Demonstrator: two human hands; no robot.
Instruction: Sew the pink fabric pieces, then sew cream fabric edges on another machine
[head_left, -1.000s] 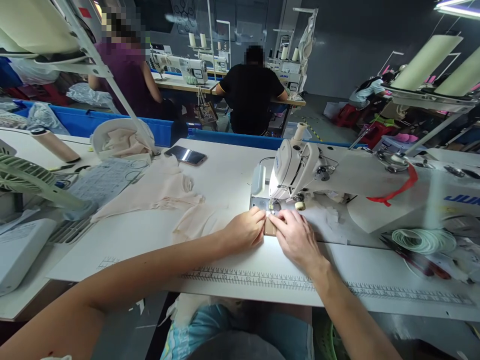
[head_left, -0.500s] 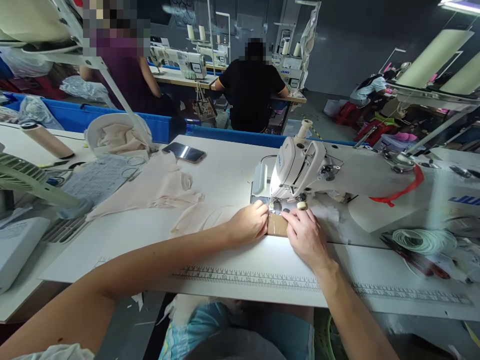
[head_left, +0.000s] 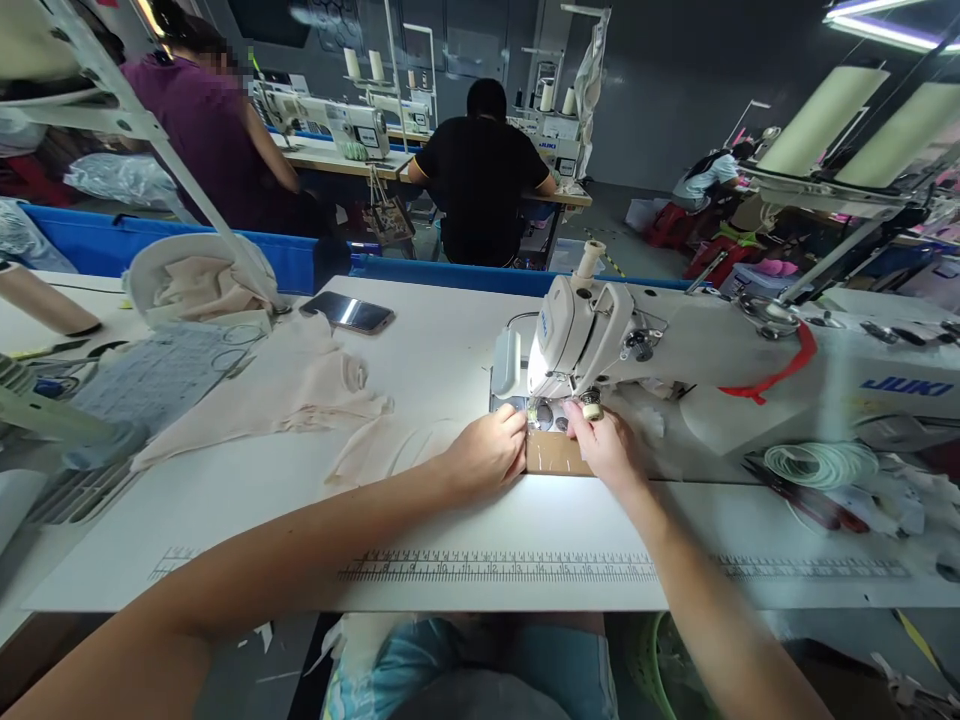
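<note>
My left hand (head_left: 489,452) is closed just left of the needle area of a white sewing machine (head_left: 637,330), its fingertips pressed together. A pale pink strip of fabric (head_left: 390,448) runs along the table to this hand, and its end is hidden by the fingers. To the right of the needle, my right hand (head_left: 613,448) has thumb and forefinger drawn together beside the presser foot. What those fingers pinch is too small to make out. Between the hands lies a brown plate (head_left: 553,458) with white marks.
More pink fabric (head_left: 292,385) spreads at left, near a phone (head_left: 349,312), a white bowl (head_left: 142,285) and a printed sheet (head_left: 161,375). Coiled pale cord (head_left: 821,466) and dark red-handled snips (head_left: 814,508) lie at right. A ruler scale (head_left: 510,567) runs along the front edge. Co-workers sit beyond.
My right hand has shifted slightly, its fingers drawing in closer beside the presser foot. My left hand stays by the needle. The whole view has turned a little to the right.
</note>
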